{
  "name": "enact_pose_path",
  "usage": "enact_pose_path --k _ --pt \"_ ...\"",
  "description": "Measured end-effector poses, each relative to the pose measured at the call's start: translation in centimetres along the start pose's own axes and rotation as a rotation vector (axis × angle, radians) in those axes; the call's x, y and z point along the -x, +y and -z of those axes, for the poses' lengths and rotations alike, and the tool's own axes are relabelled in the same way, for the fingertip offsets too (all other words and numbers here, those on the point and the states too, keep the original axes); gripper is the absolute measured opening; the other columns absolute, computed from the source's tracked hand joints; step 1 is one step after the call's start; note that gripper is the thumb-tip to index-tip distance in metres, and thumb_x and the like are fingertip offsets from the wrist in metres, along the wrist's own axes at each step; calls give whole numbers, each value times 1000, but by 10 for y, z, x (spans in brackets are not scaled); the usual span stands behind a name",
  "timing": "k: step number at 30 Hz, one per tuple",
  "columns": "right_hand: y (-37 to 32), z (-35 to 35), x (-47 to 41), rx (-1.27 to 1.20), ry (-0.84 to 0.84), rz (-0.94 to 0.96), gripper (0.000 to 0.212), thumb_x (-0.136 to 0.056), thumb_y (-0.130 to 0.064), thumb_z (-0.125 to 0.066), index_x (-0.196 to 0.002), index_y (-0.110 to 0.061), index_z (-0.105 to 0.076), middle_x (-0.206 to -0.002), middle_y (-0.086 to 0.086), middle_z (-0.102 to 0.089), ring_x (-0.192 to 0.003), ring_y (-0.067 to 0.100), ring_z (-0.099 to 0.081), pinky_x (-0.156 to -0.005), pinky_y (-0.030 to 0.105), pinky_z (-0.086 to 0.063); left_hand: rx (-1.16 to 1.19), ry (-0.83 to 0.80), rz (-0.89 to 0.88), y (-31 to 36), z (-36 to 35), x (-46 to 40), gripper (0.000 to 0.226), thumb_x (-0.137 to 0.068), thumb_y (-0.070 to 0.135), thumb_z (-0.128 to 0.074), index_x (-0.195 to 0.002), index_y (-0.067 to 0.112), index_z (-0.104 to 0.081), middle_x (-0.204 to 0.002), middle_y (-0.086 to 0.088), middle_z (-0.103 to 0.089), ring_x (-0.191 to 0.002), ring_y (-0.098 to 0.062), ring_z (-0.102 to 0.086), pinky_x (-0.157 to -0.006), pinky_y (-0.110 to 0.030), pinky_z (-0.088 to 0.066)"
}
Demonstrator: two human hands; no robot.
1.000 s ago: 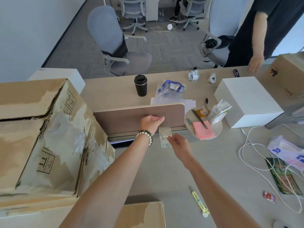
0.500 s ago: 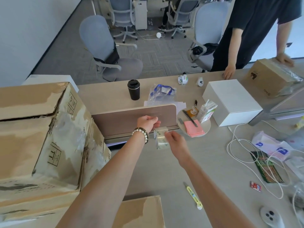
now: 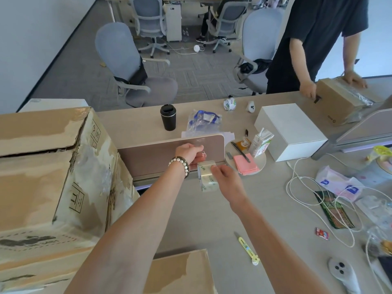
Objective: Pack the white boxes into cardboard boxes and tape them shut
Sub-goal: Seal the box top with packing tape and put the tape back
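Note:
My right hand (image 3: 226, 181) grips a roll of clear packing tape (image 3: 206, 179) in front of the low brown desk divider (image 3: 152, 153). My left hand (image 3: 191, 154), with a bead bracelet on its wrist, pinches the loose end of the tape just above the roll. A large worn cardboard box (image 3: 48, 177) stands at my left. Another cardboard flap (image 3: 182, 270) lies at the bottom, between my arms. A white box (image 3: 290, 130) sits on the far desk at the right. Beyond it, another person holds a taped cardboard box (image 3: 339, 105).
A yellow utility knife (image 3: 247, 248) lies on the desk near my right forearm. White cables (image 3: 297, 187), packets and a tissue pack clutter the right side. A black cup (image 3: 168, 117), a second tape roll (image 3: 229, 103) and a milk carton (image 3: 260, 143) stand behind the divider.
The tape roll has turned and come a little toward me, so its broad side now shows. The camera tilted up, and the other person moved to hold the cardboard box with both hands.

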State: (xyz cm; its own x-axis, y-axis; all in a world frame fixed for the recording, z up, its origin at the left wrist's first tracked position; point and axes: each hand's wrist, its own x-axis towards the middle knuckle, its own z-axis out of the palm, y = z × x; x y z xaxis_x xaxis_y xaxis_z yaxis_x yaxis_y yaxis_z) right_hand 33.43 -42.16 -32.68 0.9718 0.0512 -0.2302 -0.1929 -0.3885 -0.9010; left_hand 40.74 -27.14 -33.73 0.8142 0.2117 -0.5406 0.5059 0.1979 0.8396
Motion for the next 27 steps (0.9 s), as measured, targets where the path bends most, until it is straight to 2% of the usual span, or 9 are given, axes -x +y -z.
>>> enact_pose_path --k 3,5,9,13,17,20,23,25,27 --pt "-3 2 5 -16 12 -11 44 -100 -32 -53 -62 -20 -34 -52 -13 -30 -57 11 -27 -53 27 -21 15 0 2 1 0 3 26 -90 17 -72 -78 18 -49 -63 -1 -72 -52 -15 -66 -56 -27 -54" --pt "-4 3 9 -19 11 0 44 -100 -32 -53 -62 -21 -33 -52 -13 -30 -57 11 -27 -53 28 -21 37 -1 -4 1 -1 6 25 -91 21 -72 -78 18 -50 -66 -1 -73 -54 -15 -66 -56 -26 -53" --pt "-6 6 22 -29 1 23 44 -99 -29 -54 -63 -20 -31 -52 -14 -27 -56 9 -24 -53 27 -19 22 -43 -14 1 -3 16 16 -90 22 -73 -97 10 -64 -65 -1 -73 -46 -12 -61 -57 -26 -55" --pt "-3 13 38 -65 -18 26 40 -99 -30 -57 -66 -18 -38 -57 -13 -29 -58 9 -26 -54 28 -20 -11 -52 -53 -1 0 31 10 -95 13 -64 -98 9 -55 -62 -5 -72 -39 -15 -59 -46 -25 -54" --pt "1 22 59 -65 -31 25 37 -99 -27 -57 -67 -17 -41 -60 -10 -29 -56 8 -25 -52 25 -19 -86 -52 -131 -6 6 56 12 -97 19 -60 -98 11 -50 -76 -12 -75 -44 -25 -64 -47 -31 -56" --pt "6 28 77 -89 -46 3 39 -98 -25 -59 -64 -17 -42 -59 -10 -33 -55 8 -28 -48 21 -21 -62 -34 -174 -10 16 81 13 -96 13 -59 -91 10 -48 -84 -16 -73 -46 -25 -66 -42 -30 -53" --pt "10 33 98 -106 -96 11 40 -98 -24 -59 -64 -13 -43 -64 -3 -35 -62 13 -30 -52 25 -21 -19 16 -200 -21 37 105 13 -92 6 -64 -89 9 -52 -81 -14 -75 -58 -20 -69 -56 -34 -61" --pt "11 35 111 -112 -141 37 41 -99 -23 -58 -68 -2 -42 -69 2 -35 -65 14 -31 -55 25 -23 9 26 -193 -32 56 123 9 -91 4 -67 -96 6 -59 -83 -11 -76 -67 -20 -72 -65 -33 -62" --pt "11 35 124 -116 -180 55 41 -98 -23 -59 -74 7 -44 -72 5 -37 -66 14 -33 -56 24 -25 61 13 -167 -45 75 146 17 -91 4 -69 -107 4 -63 -88 -11 -77 -72 -21 -73 -67 -32 -62"
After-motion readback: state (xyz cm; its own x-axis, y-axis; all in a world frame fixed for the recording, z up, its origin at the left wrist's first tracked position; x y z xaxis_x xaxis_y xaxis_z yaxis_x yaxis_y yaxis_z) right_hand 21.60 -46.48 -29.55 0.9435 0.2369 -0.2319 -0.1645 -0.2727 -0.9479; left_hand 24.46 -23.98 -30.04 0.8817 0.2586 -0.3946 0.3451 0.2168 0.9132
